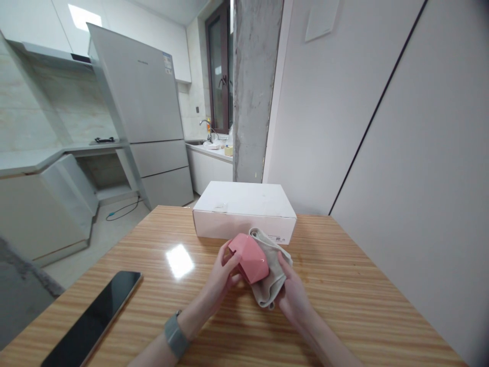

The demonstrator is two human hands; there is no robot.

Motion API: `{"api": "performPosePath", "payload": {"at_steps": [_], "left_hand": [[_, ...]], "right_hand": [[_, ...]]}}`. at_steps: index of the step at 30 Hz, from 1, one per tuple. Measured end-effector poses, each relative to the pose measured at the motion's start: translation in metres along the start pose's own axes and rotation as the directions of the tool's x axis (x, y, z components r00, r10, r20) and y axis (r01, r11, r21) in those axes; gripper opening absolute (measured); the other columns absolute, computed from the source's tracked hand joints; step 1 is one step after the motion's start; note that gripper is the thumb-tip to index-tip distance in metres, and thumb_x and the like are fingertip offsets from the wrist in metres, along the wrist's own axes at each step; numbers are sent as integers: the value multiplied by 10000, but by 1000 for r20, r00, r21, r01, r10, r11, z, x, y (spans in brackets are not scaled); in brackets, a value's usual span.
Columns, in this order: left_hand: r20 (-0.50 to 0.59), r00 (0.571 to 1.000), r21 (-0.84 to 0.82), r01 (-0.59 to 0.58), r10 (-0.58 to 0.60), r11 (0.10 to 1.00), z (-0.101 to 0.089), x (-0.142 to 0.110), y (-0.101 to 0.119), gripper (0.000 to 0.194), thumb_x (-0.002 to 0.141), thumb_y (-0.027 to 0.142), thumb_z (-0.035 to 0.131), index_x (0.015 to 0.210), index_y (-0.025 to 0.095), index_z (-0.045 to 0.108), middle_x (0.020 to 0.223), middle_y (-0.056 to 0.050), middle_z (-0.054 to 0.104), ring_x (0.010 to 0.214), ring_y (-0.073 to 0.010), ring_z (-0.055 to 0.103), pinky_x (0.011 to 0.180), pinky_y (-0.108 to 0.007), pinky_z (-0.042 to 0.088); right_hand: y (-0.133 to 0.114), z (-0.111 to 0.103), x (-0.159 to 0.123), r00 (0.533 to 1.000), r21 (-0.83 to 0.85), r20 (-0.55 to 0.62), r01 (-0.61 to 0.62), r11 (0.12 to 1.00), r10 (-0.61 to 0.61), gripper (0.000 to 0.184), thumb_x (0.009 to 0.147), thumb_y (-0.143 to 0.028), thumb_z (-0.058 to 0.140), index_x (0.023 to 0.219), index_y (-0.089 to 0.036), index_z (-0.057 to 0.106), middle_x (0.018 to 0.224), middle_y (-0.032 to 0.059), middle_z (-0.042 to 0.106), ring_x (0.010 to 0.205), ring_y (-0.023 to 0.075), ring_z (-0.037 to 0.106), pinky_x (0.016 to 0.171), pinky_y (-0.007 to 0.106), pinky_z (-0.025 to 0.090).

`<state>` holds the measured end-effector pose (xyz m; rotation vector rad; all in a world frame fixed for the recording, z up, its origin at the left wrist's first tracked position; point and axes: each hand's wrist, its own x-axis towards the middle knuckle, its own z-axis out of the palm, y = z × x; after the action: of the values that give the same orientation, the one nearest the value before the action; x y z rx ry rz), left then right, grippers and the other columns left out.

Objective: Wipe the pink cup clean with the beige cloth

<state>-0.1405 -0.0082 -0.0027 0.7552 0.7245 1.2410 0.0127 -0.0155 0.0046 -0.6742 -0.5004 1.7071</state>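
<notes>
A pink, faceted, glossy object like a small bowl or pot is in my left hand, thumb on its near face and fingers at its left edge. My right hand grips a folded grey-beige cloth, thumb on top and the other fingers behind it. The cloth lies against the right side and underside of the pink object. Both are held above the table, in front of the white box. The inside of the pink object is hidden from me.
A white closed box sits at the far edge of the wood-grain table. A dark phone lies at the left. Beyond stand a grey fridge, a sink counter and a concrete pillar. A white wall borders the right.
</notes>
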Motion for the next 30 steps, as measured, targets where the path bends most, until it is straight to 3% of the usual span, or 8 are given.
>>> {"api": "performPosePath", "payload": {"at_steps": [3, 7, 11, 14, 17, 22, 25, 30], "left_hand": [[51, 998, 17, 32, -33, 999, -2, 2, -1, 481, 758, 362, 709, 1166, 180, 529, 1183, -121, 601, 999, -216, 628, 829, -311, 514], [32, 997, 116, 72, -76, 991, -6, 4, -2, 515, 749, 426, 697, 1172, 195, 515, 1118, -115, 622, 829, -213, 661, 633, -309, 543], [-10, 998, 213, -59, 62, 975, -7, 4, -2, 569, 688, 387, 757, 1163, 204, 501, 1150, -110, 608, 935, -241, 641, 681, -306, 546], [-17, 985, 265, -161, 172, 951, -6, 4, -5, 777, 578, 280, 834, 1249, 231, 444, 1226, -110, 581, 1019, -248, 616, 825, -326, 521], [5, 980, 201, -197, 200, 960, -4, 6, -10, 922, 532, 260, 846, 1330, 274, 382, 1285, -104, 552, 1037, -252, 612, 862, -338, 506], [-2, 995, 109, -101, 102, 989, -4, 8, -13, 805, 729, 379, 716, 1403, 284, 286, 1263, -115, 565, 1038, -239, 607, 846, -352, 512], [-10, 999, 161, -43, 45, 986, -8, 7, -12, 846, 720, 372, 734, 1413, 304, 253, 1363, -135, 484, 1067, -272, 593, 797, -383, 538], [1, 985, 323, -162, 171, 933, -10, 7, -9, 742, 647, 342, 788, 1292, 201, 449, 1306, -148, 534, 1114, -285, 574, 897, -372, 500]], "right_hand": [[-1, 0, -2, 1000, 3, -3, -9, 1000, 9, 343, 800, -470, 645, 966, -181, 729, 956, 63, 764, 950, 248, 686, 938, 385, 472], [-1, 0, -3, 999, 23, 26, -44, 999, 43, 351, 799, -464, 650, 985, -176, 724, 937, 63, 767, 927, 254, 691, 923, 398, 483], [-2, -1, -2, 999, 54, -13, -45, 998, 46, 354, 756, -445, 706, 975, -169, 729, 951, 59, 766, 952, 249, 684, 957, 370, 462], [-4, -2, -2, 999, 68, -29, -34, 997, 36, 354, 759, -440, 706, 996, -179, 726, 1015, 54, 753, 990, 241, 673, 981, 361, 444], [-6, -1, -2, 999, 86, -17, -30, 996, 32, 361, 752, -434, 714, 1002, -174, 726, 1042, 64, 745, 1015, 246, 665, 988, 372, 441], [-8, 0, -1, 999, 130, -28, -20, 991, 24, 343, 751, -400, 721, 998, -162, 727, 1048, 67, 742, 1015, 239, 667, 986, 363, 450], [-8, 0, -1, 999, 135, -23, -29, 990, 32, 336, 772, -388, 702, 1009, -151, 722, 1041, 72, 745, 996, 231, 674, 968, 349, 464], [-7, 1, -3, 999, 112, -36, -34, 993, 38, 307, 797, -379, 673, 996, -151, 726, 1014, 77, 752, 968, 235, 684, 937, 356, 485]]}}
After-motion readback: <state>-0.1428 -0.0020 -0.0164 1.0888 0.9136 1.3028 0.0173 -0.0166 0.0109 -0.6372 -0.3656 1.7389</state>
